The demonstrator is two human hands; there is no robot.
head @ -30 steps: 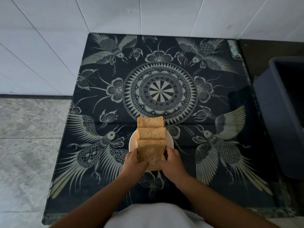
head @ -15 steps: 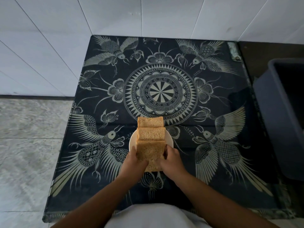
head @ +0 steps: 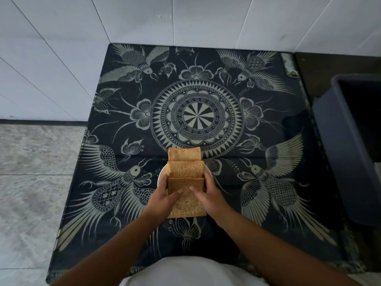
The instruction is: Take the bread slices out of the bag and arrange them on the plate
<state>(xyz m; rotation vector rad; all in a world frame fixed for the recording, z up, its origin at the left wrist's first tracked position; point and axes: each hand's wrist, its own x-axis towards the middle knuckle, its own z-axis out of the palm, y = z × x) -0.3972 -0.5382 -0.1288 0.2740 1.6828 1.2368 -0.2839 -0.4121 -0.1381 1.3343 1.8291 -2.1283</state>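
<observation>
Three slices: brown bread in an overlapping row running away from the person on a small white plate (head: 160, 174), each nearer slice covering the lower part of the one behind.
Shirt: a white garment (head: 191, 272) fills the bottom edge, closest to the camera.
Left hand (head: 162, 198): curled round the left edge of the nearest slice (head: 186, 203), thumb lying on its top face and fingers reaching along its side; a close hold on that slice.
Right hand (head: 209, 196): mirrors it on the right edge, thumb on the top face and fingertips at the far right corner; likewise closed on the same slice.
Nearest slice: sits between the two palms, its near edge jutting toward the person, past where the plate's rim can be seen.
Middle slice (head: 185, 168): just beyond the fingertips, over the plate, its near part hidden by the held slice.
Far slice (head: 184, 154): furthest out, overhanging the plate's far rim onto the cloth.
Tabletop (head: 257, 203): dark cloth printed with pale birds, butterflies, flowers and a central round medallion (head: 195, 116).
Bin (head: 354, 141): a dark grey tub stands to the right of the table, well apart from the bread.
Wall (head: 144, 19): white tiles behind; grey stone floor (head: 31, 172) at left.
Writing: no readable text or brand on any surface.
</observation>
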